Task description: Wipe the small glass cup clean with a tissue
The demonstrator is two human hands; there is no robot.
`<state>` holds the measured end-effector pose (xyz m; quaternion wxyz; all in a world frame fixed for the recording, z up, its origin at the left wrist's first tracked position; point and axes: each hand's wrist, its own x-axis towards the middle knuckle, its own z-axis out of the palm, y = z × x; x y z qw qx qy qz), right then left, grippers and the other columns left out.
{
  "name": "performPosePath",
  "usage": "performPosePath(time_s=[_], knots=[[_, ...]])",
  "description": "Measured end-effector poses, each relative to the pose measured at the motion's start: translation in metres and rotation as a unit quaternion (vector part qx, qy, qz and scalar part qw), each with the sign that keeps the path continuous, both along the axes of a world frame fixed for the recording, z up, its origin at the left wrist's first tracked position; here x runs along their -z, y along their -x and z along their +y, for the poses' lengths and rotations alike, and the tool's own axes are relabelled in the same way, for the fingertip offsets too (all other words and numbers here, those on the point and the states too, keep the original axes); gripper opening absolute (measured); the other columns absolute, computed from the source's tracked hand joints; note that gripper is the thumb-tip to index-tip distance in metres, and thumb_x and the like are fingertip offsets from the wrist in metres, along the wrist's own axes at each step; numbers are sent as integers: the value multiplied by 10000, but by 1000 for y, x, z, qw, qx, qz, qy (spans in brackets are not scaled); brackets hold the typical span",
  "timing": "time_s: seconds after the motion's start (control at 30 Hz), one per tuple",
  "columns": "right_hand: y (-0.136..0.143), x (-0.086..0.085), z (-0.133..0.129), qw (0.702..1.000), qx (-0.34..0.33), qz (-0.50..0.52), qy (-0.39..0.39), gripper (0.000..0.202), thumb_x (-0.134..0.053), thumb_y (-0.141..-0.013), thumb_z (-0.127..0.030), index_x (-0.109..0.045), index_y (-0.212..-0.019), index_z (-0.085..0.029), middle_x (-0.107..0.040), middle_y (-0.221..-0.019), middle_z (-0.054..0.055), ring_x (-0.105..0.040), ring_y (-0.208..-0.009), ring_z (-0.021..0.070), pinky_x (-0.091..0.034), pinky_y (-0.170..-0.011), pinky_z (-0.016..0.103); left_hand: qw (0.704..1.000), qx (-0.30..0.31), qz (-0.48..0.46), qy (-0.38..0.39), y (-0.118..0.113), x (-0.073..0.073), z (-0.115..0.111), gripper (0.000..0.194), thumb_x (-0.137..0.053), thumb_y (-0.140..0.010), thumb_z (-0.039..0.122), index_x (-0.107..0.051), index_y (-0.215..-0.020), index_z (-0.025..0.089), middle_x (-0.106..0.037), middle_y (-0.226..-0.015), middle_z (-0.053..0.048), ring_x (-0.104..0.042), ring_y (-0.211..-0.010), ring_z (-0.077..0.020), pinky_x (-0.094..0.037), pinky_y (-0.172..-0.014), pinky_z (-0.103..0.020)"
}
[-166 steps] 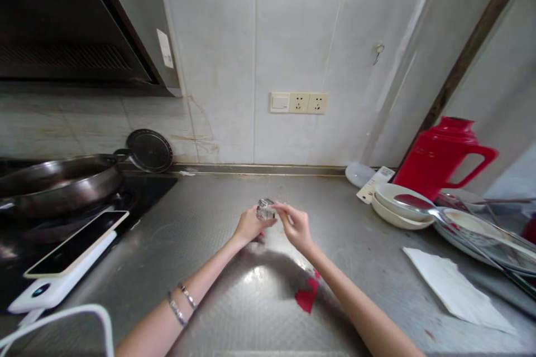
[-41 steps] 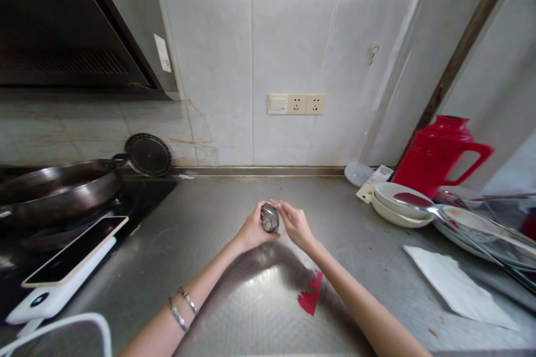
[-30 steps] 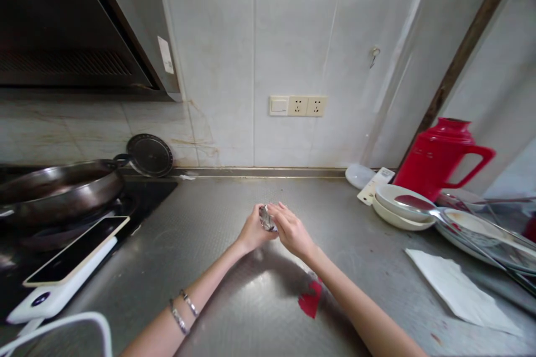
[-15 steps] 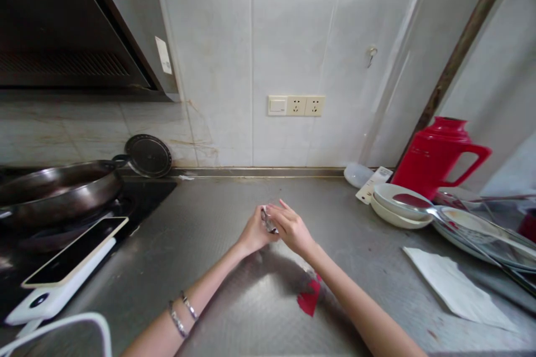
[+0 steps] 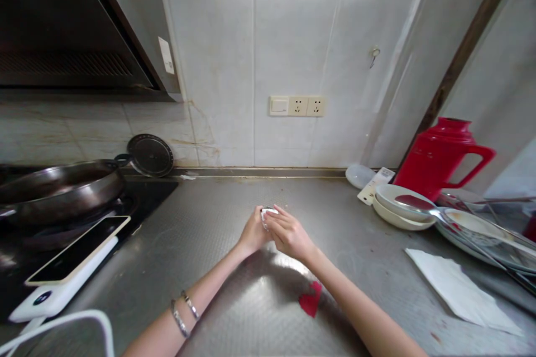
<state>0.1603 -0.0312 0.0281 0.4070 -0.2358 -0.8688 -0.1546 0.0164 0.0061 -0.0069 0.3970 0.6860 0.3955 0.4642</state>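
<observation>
Both hands meet over the middle of the metal counter [image 5: 201, 290]. My left hand [image 5: 252, 234] is curled round a small crinkled silvery piece [image 5: 265, 216], perhaps foil. My right hand [image 5: 292, 236] presses its fingers together on the same piece from the right, covering most of it. What lies inside the piece, if anything, is hidden. A torn red scrap [image 5: 310, 302] rests on the counter beside my right forearm. Two silver bracelets circle my left wrist.
A pan [image 5: 62, 192] sits on the stove at left, by a phone [image 5: 79, 251] on a white device [image 5: 46, 304]. At right are a red jug [image 5: 438, 156], stacked bowls [image 5: 402, 220], plates with utensils and a white napkin [image 5: 460, 290].
The fingers of my right hand have shifted over the silvery piece, which now looks flatter and whiter on top. The view has moved slightly. Both hands stay together.
</observation>
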Motion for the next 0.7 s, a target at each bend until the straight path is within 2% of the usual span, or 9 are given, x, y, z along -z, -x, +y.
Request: performPosePath(time_s=[0.1,0.27,0.4,0.53,0.7], knots=[[5,-2,-6,1000,-18,-11,-6,319,-390,-839,-23,-586,-1036,-180,-705,-1022,101,-608,-1098,203,-437,-1031,465,999,-32,34,-24,4,-2,0,551,-735,-597,238,-423,-1050,194,-642,-831,-2,-608,-753,-171,-446,-692,-296],[2,-9,-9,999,-43,20,-6,343,-388,-860,-31,-577,-1106,-178,-707,-1024,90,-639,-1040,178,-449,-1025,440,999,-11,28,-12,5,-11,1,632,-758,-579,255,-403,-1092,162,-658,-865,-39,-623,-762,-183,-471,-690,-300],[-16,-14,4,990,17,142,-4,316,-422,-898,-75,-591,-1130,-207,-702,-1053,73,-652,-1013,175,-433,-1036,459,1000,-25,5,4,0,-17,1,688,-820,-521,300,-431,-1070,156,-646,-951,-65,-623,-837,-195,-483,-734,-304],[-24,-13,17,970,69,228,45,253,-453,-921,-171,-635,-1092,-212,-707,-1042,72,-662,-1001,204,-525,-938,399,999,20,-37,27,-4,-19,-4,732,-834,-509,271,-421,-1102,154,-635,-948,-51,-618,-843,-180,-486,-769,-305],[-16,-2,15,977,36,179,110,278,-433,-934,-198,-624,-1134,-224,-703,-1059,59,-658,-1013,201,-548,-900,356,999,33,-21,12,-6,-14,-8,745,-839,-513,263,-447,-1139,164,-642,-1030,-73,-618,-927,-205,-479,-833,-334]])
